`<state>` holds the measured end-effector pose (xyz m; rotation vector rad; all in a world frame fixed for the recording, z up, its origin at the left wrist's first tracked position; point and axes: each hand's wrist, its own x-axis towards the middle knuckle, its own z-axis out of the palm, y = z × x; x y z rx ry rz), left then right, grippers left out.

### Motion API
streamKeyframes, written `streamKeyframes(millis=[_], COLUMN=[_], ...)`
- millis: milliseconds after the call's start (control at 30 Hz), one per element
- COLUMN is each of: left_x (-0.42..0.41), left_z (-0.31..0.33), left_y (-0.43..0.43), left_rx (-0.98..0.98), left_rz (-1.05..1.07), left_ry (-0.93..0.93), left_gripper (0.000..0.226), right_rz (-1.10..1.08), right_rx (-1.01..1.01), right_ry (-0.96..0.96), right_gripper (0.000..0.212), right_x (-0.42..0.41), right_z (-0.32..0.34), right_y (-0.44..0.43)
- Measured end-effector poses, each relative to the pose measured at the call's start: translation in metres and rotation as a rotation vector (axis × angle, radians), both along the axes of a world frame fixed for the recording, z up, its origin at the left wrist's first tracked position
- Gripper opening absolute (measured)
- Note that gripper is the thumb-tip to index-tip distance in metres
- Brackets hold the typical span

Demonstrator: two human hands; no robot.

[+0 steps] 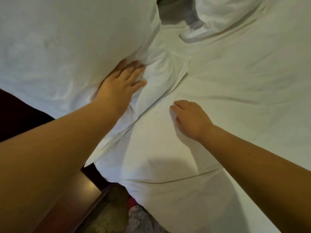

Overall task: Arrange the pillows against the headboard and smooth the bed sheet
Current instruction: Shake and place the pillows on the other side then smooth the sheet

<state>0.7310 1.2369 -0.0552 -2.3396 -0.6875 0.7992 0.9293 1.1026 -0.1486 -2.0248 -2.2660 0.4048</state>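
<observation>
A large white pillow [67, 41] fills the upper left and stands against the dark headboard [18, 113]. My left hand [121, 83] lies flat against its lower edge, fingers together, pressing into the bunched pillowcase. A second white pillow [225, 15] lies at the top right, its open end facing the middle. The white bed sheet [235, 78] covers the mattress, with creases running across it. My right hand [190, 116] rests palm down on the sheet near the bed's corner, fingers slightly curled and holding nothing.
A dark wooden bedside surface [87, 184] sits below the pillow at the mattress corner. Speckled floor [107, 216] and a patterned cloth [143, 219] show at the bottom. A dark gap [170, 9] separates the two pillows at the top.
</observation>
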Motion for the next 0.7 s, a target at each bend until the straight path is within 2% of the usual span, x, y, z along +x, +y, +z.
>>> streamKeyframes(millis=[167,300,467,567,633,700], left_x=[0.001,0.001,0.001,0.005,0.006,0.005], left_z=[-0.019,-0.033,-0.038,-0.035,-0.028,-0.021], left_y=[0.020,0.028,0.033,0.030,0.021,0.009], left_rx=[0.066,0.100,0.096,0.051,-0.003,-0.053], left_rz=[0.078,0.083,0.095,0.108,0.133,0.183], left_ry=[0.094,0.110,0.106,0.071,-0.023,-0.156], left_gripper=[0.072,0.075,0.073,0.074,0.066,0.060], right_rz=[-0.010,-0.023,0.103,0.368,0.515,0.517], right_rx=[0.161,0.130,0.005,0.056,0.161,0.262], right_ry=[-0.009,-0.114,-0.277,-0.321,-0.272,-0.119], right_gripper=[0.013,0.017,0.011,0.023,0.027,0.017], right_x=[0.007,0.015,0.019,0.033,0.055,0.073], right_z=[-0.022,-0.035,-0.039,-0.032,-0.019,-0.007], right_y=[0.049,0.082,0.099,0.100,0.091,0.072])
